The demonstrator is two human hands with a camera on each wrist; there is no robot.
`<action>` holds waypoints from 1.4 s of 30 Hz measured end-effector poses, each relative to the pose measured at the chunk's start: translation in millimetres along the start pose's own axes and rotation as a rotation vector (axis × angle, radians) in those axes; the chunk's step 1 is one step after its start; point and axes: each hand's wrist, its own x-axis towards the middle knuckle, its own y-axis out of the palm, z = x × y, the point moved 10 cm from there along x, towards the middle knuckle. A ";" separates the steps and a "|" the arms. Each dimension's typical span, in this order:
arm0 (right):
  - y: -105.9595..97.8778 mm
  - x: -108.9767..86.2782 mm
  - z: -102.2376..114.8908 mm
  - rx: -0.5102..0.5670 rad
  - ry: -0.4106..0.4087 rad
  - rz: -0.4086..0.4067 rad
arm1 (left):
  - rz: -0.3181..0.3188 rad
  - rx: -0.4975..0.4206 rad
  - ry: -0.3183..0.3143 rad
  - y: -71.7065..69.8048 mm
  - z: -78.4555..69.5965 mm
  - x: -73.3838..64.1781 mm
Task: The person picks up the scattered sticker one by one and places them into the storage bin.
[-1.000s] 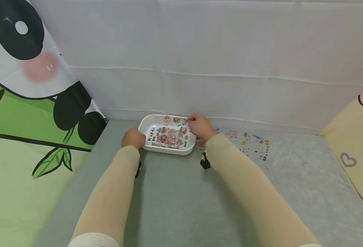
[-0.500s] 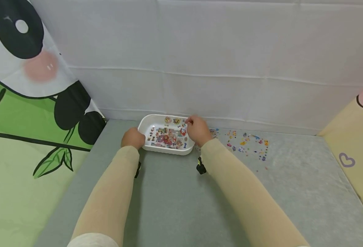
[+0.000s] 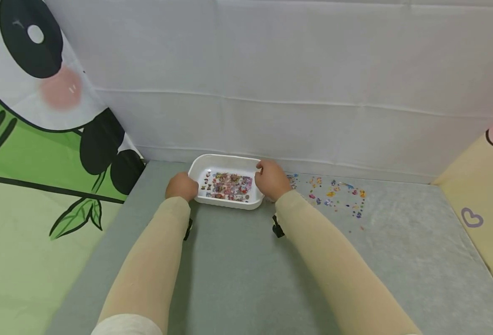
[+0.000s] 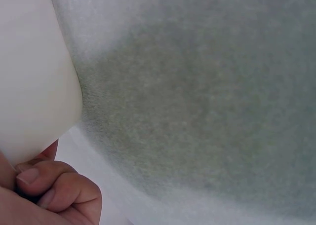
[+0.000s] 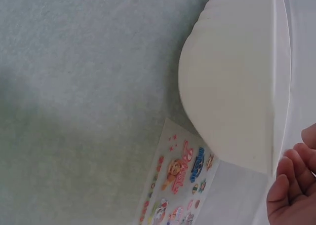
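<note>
A white plastic basin (image 3: 248, 204) stands on the grey table against the back wall. Several overlapping sticker sheets (image 3: 229, 186) with small colourful pictures lie in it. My left hand (image 3: 181, 187) grips the basin's left end; in the left wrist view its fingers curl under the basin's rim. My right hand (image 3: 273, 180) is at the basin's right end. Its fingers (image 5: 291, 178) are loosely bent beside the rim, with a gap to the thumb and nothing visible between them.
More clear sticker sheets (image 3: 327, 193) lie on the table right of the basin, along the back edge. One sheet (image 5: 177, 178) lies close beside the basin. A white cloth wall (image 3: 288, 93) rises directly behind.
The clear sticker sheet that my right hand pinched over the basin has been let go and lies on the pile inside. The left hand has kept its grip.
</note>
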 end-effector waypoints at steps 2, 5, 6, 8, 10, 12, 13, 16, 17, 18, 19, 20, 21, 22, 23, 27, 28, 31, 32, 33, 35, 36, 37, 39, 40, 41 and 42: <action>-1.5 -0.7 -2.0 -0.004 0.003 0.000 | -0.002 0.001 0.000 0.6 0.1 0.7; -3.2 -1.2 -4.7 -0.006 0.005 -0.001 | 0.003 -0.006 -0.010 0.6 -0.2 -0.1; -3.6 -1.4 -5.5 -0.007 0.005 -0.002 | 0.007 -0.006 -0.012 0.4 -0.4 -0.9; -4.2 -1.7 -6.8 -0.010 0.001 -0.006 | 0.012 -0.003 -0.014 -0.1 -0.7 -2.5; -5.9 -3.6 -7.8 -0.011 -0.003 -0.011 | 0.016 0.002 -0.015 -0.4 -1.1 -3.5; -8.0 -4.7 -9.5 -0.012 0.001 -0.020 | 0.018 0.005 -0.012 -0.3 -1.1 -3.4; -9.4 -5.5 -10.2 -0.009 0.004 -0.023 | 0.015 0.007 -0.011 -0.3 -1.2 -2.9; -12.2 -7.9 -14.2 -0.002 0.029 -0.029 | 0.009 0.019 0.001 -1.1 -2.2 -2.5; -12.5 -8.3 -15.8 -0.004 0.036 -0.030 | 0.007 0.023 0.006 -1.2 -2.3 -2.3; -12.8 -9.3 -17.5 -0.003 0.042 -0.030 | 0.005 0.031 0.012 -1.5 -2.5 -2.4; -13.0 -10.5 -19.2 -0.004 0.046 -0.029 | 0.003 0.039 0.017 -1.7 -2.6 -2.5; -13.7 -11.6 -21.4 -0.003 0.052 -0.031 | 0.003 0.044 0.021 -1.6 -2.6 -2.2; -14.5 -13.0 -23.8 -0.005 0.056 -0.031 | 0.005 0.050 0.027 -1.1 -3.0 -1.8; -15.5 -14.5 -26.3 -0.007 0.058 -0.031 | 0.006 0.053 0.028 -0.8 -2.8 -1.5; -17.2 -15.9 -28.9 -0.008 0.059 -0.031 | 0.009 0.052 0.027 -0.5 -2.3 -1.1; -27.7 -21.2 -41.9 -0.032 0.062 -0.035 | 0.016 0.056 0.026 -0.2 -1.8 0.0; -30.5 -21.7 -45.9 -0.039 0.060 -0.036 | 0.016 0.055 0.022 -0.6 -0.9 0.2; -39.6 -23.5 -59.8 -0.065 0.051 -0.040 | 0.018 0.054 0.016 -1.6 -0.5 -0.1; -42.6 -24.4 -64.9 -0.062 0.052 -0.040 | 0.020 0.050 0.011 -1.7 -0.6 -0.4; -45.2 -25.6 -70.0 -0.054 0.053 -0.037 | 0.020 0.053 0.009 -1.9 -0.9 -0.6; -49.4 -27.9 -81.2 -0.048 0.056 -0.025 | 0.020 0.056 0.004 -2.0 -2.0 -1.6; -51.4 -29.4 -86.8 -0.041 0.062 -0.020 | 0.021 0.062 0.003 -1.8 -2.8 -1.8; -53.4 -30.5 -92.1 -0.039 0.062 -0.015 | 0.022 0.065 0.002 -1.6 -3.3 -1.9; -56.7 -32.3 -103.3 -0.040 0.062 -0.007 | 0.023 0.072 0.000 -1.0 -4.5 -1.9; -58.9 -32.8 -108.6 -0.048 0.060 -0.007 | 0.022 0.076 0.001 -1.0 -5.0 -1.7; -61.5 -33.3 -113.5 -0.055 0.055 -0.011 | 0.020 0.081 0.000 -1.0 -5.4 -1.5; -64.0 -33.6 -118.5 -0.060 0.051 -0.015 | 0.019 0.082 -0.003 -1.0 -5.3 -1.2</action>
